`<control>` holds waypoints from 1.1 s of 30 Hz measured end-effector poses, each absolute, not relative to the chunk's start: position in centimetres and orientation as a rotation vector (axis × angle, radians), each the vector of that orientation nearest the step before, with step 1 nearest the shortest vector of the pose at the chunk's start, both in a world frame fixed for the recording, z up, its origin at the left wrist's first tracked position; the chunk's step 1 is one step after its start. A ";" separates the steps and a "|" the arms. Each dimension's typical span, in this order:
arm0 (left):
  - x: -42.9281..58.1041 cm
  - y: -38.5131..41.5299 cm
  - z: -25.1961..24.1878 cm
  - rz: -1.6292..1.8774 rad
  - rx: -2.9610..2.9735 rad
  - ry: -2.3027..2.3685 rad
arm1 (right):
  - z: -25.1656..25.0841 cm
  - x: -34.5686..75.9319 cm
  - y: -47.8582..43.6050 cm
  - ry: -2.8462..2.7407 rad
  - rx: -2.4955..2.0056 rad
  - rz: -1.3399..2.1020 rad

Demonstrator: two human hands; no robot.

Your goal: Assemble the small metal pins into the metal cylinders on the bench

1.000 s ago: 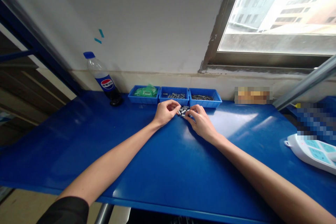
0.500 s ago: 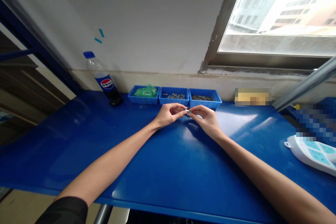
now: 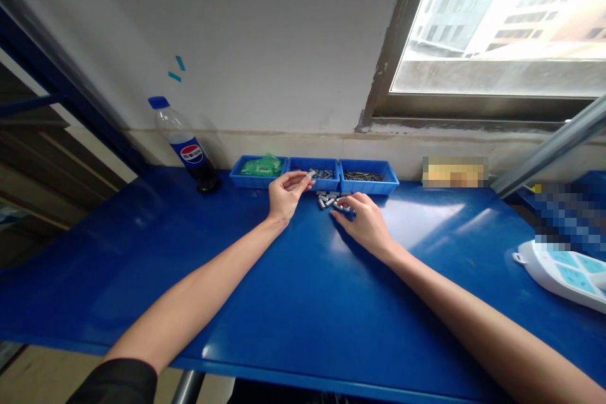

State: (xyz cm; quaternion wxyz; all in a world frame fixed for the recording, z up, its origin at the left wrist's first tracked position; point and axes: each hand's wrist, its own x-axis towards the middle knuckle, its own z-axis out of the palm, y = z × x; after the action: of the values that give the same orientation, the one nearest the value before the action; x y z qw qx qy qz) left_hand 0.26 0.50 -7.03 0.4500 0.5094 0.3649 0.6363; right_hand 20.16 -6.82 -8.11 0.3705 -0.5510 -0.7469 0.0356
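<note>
My left hand (image 3: 285, 197) pinches a small silvery-grey piece (image 3: 310, 174) between thumb and fingertips, just in front of the middle blue bin (image 3: 326, 184). My right hand (image 3: 365, 219) hovers low over the table, thumb and forefinger apart. Its fingertips are close to a small loose pile of grey cylinder-like pieces (image 3: 326, 201) on the blue table (image 3: 284, 303). One piece lies right at those fingertips; whether they touch it is hard to make out. Similar grey pieces fill part of the middle bin.
The left bin (image 3: 258, 182) holds green plastic-like material, and the right bin (image 3: 370, 187) thin dark metal pins. A cola bottle (image 3: 192, 153) stands to their left. At the right edge is a white power strip-like object (image 3: 563, 284). A wall and window are behind.
My hands, earlier together on a small piece, have separated. The left moved slightly left and up with a piece; the right opened beside the pile, which now shows.
</note>
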 end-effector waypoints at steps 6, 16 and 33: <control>0.0 0.8 -7.0 1.534 1.139 0.921 | -8.4 20.2 -6.7 -1.944 -1.400 0.110; 0.2 0.0 -7.1 1.177 1.501 0.841 | -8.0 20.8 -5.8 -1.500 -1.300 0.711; 0.1 -0.7 -6.9 0.936 1.747 0.749 | -7.8 21.0 -6.2 -1.375 -1.101 0.948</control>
State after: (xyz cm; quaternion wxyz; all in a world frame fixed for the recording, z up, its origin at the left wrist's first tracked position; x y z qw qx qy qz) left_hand 0.14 -0.67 -6.93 0.4894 0.7191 0.3084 0.3852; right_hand 20.95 -6.21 -7.84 0.5402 -0.4631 -0.5785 0.3990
